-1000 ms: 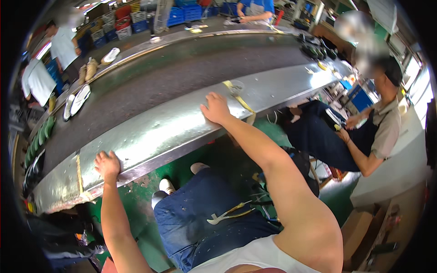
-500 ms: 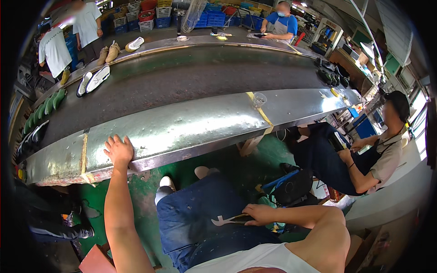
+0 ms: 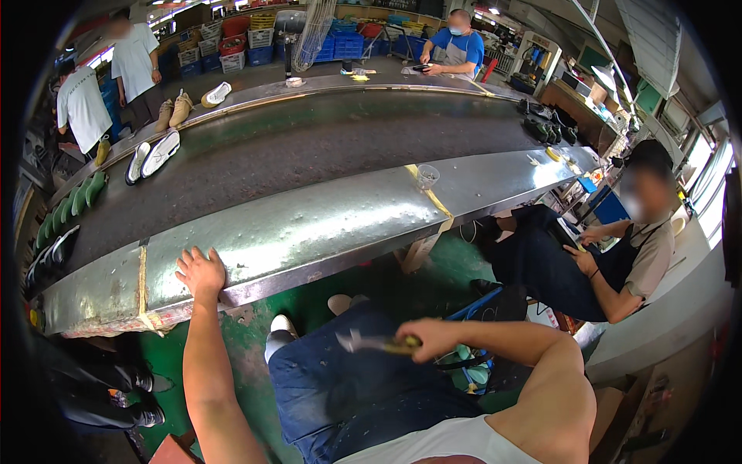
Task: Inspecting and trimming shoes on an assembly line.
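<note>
My left hand lies flat with fingers spread on the front edge of a metal-topped bench. Above my lap, my right hand is closed around the handles of a pair of lasting pliers. Their metal head, with a curved beak and a short stub, points left and is blurred by motion. Below the pliers, dark blue cloth covers my legs. Neither hand touches a shoe.
Beyond the bench runs a dark conveyor belt, with white-soled shoes and green shoes at its left. A clear plastic cup stands on the bench. A co-worker sits at right; another person works across the belt.
My right hand has lifted the pliers up and slightly left from my lap. My left hand stays on the bench edge. The whole view has shifted slightly.
</note>
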A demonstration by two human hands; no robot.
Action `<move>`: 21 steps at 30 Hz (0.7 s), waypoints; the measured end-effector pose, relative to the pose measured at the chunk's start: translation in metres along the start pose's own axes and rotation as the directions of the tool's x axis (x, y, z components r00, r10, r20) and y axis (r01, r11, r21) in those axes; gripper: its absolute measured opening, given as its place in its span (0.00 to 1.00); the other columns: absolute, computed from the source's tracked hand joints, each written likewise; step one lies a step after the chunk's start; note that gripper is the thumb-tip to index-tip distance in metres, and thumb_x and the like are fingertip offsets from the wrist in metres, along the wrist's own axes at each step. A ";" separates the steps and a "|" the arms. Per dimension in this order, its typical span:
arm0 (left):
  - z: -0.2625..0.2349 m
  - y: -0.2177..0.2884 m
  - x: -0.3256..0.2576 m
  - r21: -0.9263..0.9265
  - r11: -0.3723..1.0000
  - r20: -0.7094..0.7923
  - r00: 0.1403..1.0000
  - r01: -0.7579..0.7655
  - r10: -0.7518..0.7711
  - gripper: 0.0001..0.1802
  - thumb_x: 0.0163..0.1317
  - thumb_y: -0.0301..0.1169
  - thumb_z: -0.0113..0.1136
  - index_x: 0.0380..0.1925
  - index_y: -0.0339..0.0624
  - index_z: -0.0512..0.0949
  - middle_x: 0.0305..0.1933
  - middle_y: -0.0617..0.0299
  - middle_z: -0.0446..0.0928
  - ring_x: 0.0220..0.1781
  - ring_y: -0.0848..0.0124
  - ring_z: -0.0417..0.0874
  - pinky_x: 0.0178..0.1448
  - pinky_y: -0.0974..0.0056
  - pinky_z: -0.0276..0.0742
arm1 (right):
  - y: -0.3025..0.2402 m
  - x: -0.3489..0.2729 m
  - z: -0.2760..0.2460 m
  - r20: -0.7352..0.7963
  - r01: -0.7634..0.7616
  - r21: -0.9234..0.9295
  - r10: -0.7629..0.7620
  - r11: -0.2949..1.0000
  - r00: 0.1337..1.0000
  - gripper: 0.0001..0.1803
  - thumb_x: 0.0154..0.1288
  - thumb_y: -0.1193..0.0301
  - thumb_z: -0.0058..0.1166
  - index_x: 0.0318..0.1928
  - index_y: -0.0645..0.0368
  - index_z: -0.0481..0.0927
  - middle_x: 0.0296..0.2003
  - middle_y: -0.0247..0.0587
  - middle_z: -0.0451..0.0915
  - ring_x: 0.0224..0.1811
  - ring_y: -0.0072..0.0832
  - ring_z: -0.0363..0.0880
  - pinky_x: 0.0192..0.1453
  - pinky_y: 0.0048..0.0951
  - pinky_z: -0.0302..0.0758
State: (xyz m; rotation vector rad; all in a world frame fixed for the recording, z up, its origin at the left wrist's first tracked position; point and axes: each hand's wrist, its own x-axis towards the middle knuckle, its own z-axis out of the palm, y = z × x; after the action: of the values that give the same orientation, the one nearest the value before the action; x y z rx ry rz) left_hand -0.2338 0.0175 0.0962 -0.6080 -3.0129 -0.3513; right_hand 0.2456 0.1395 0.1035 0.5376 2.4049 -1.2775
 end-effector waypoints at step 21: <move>-0.005 -0.004 0.001 -0.010 0.998 0.087 0.994 0.068 -0.067 0.36 0.73 0.52 0.41 0.73 0.42 0.60 0.80 0.46 0.50 0.82 0.45 0.45 0.81 0.39 0.39 | 0.031 0.201 -0.194 -0.745 -0.250 -0.543 -0.323 0.802 0.583 0.32 0.64 0.51 0.58 0.58 0.64 0.75 0.68 0.58 0.66 0.74 0.52 0.59 0.74 0.54 0.55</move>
State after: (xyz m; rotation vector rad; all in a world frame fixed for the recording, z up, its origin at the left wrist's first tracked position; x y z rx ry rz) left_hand -0.2356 0.0134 0.1001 -0.5375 -3.1223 -0.3574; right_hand 0.0607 0.3507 0.0867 1.0351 3.3611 -0.0950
